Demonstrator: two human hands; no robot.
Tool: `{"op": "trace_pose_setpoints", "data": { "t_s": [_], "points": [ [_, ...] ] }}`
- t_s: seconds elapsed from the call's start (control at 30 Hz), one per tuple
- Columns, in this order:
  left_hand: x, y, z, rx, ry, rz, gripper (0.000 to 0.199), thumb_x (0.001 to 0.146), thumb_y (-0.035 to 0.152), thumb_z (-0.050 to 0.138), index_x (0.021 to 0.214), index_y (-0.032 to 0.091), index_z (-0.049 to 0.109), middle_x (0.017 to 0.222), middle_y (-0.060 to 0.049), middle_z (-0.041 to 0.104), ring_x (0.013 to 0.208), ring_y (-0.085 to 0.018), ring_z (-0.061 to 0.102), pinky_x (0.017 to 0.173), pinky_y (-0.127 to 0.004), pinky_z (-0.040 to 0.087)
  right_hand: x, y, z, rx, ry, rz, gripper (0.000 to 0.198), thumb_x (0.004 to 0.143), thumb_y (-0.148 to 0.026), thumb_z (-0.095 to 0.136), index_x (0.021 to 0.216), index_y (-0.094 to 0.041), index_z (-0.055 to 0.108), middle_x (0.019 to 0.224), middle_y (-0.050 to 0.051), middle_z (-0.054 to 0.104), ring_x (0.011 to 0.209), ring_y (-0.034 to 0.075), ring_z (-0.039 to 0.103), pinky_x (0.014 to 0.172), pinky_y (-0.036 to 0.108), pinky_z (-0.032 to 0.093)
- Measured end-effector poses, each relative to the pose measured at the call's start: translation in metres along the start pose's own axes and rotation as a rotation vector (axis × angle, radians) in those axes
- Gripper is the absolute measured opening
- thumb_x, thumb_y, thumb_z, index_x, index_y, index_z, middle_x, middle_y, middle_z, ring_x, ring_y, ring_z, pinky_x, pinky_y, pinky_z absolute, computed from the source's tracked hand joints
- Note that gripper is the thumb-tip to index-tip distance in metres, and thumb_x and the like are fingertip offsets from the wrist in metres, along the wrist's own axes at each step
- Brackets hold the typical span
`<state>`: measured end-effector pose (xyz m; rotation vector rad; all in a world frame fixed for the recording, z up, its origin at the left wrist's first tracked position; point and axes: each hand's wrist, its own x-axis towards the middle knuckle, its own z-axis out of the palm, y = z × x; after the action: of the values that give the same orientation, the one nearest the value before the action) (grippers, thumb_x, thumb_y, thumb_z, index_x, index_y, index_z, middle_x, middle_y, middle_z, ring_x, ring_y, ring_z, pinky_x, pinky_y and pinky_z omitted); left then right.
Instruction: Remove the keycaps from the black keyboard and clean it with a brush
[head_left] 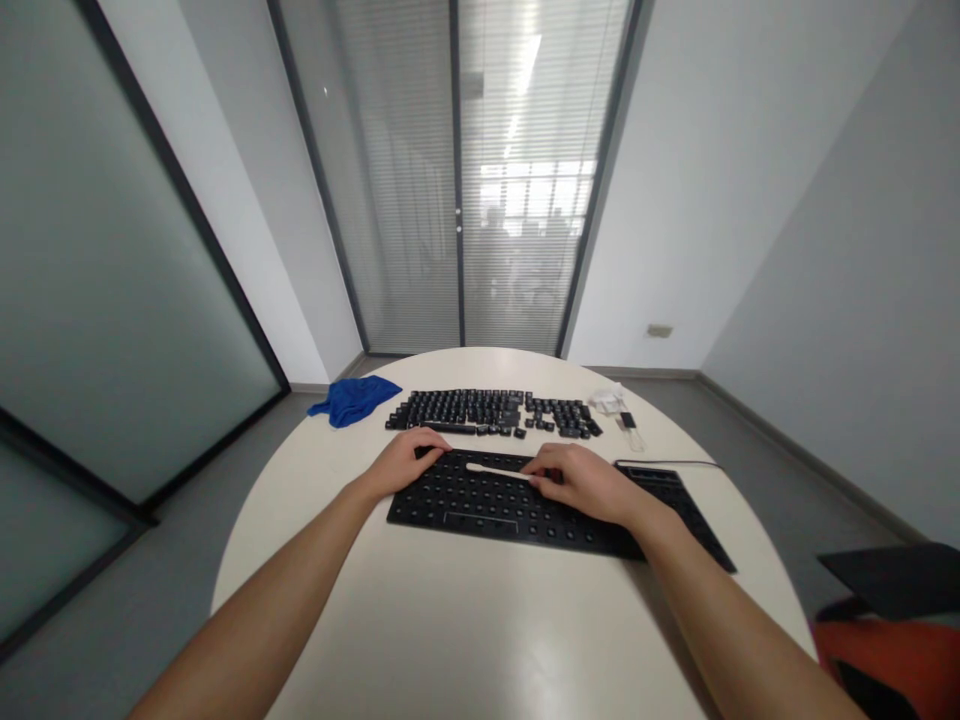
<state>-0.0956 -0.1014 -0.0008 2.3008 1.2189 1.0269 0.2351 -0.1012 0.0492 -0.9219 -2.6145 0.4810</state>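
A black keyboard [480, 527] with its keycaps off lies on the round table, rows of bare switch posts showing. My left hand [405, 460] grips its back left corner, fingers over the far edge and thumb on the top. Between the thumb and fingers of my right hand [574, 475] is a white cotton swab [491, 470]. The swab points left across the upper rows of the keyboard, its tip close to the surface; whether it touches is too small to tell. My right forearm covers part of the keyboard's right side.
Behind the keyboard, loose black keycaps [469, 408] lie in rows on the pale table [450, 640]. A blue cloth [356, 400] is at the back left. White crumpled material [607, 400] and a small wire tool [630, 425] lie at the back right, near a cable [675, 462].
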Motion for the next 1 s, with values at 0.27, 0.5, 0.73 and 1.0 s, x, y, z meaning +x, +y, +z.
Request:
{"op": "trace_pose_setpoints", "data": {
  "t_s": [0.27,0.5,0.73,1.0],
  "points": [
    [0.001,-0.001,0.001,-0.013,0.004,-0.004,0.018,0.091,0.023,0.058,0.095,0.021,0.075,0.099,-0.006,0.073,0.096,-0.021,0.065,0.092,-0.036,0.049,0.000,-0.013,0.001,0.064,-0.076,-0.114,0.022,0.089,-0.023,0.060,0.104,-0.023,0.076,0.095,0.006,0.072,0.085,0.019,0.065,0.078,0.028,0.047],
    [0.002,0.000,0.001,-0.022,0.004,-0.001,0.018,0.092,0.024,0.057,0.095,0.020,0.075,0.098,-0.007,0.073,0.095,-0.021,0.065,0.091,-0.037,0.049,0.001,-0.025,0.001,0.086,-0.125,-0.133,0.024,0.090,-0.023,0.060,0.108,-0.025,0.076,0.095,0.006,0.071,0.084,0.018,0.065,0.076,0.026,0.047],
    [0.001,-0.001,0.001,-0.024,-0.001,-0.006,0.019,0.092,0.025,0.057,0.095,0.020,0.075,0.098,-0.007,0.073,0.095,-0.021,0.065,0.091,-0.037,0.049,0.001,-0.015,0.002,0.075,-0.102,-0.098,0.022,0.088,-0.023,0.061,0.104,-0.024,0.076,0.095,0.005,0.072,0.085,0.018,0.065,0.078,0.027,0.048],
    [0.000,-0.002,0.001,-0.025,0.005,-0.005,0.018,0.092,0.024,0.058,0.094,0.020,0.075,0.098,-0.007,0.073,0.095,-0.021,0.066,0.091,-0.036,0.049,-0.002,0.006,-0.001,0.030,-0.023,-0.028,0.022,0.087,-0.025,0.061,0.102,-0.023,0.076,0.087,0.005,0.070,0.076,0.018,0.063,0.072,0.028,0.047]
  ]
}}
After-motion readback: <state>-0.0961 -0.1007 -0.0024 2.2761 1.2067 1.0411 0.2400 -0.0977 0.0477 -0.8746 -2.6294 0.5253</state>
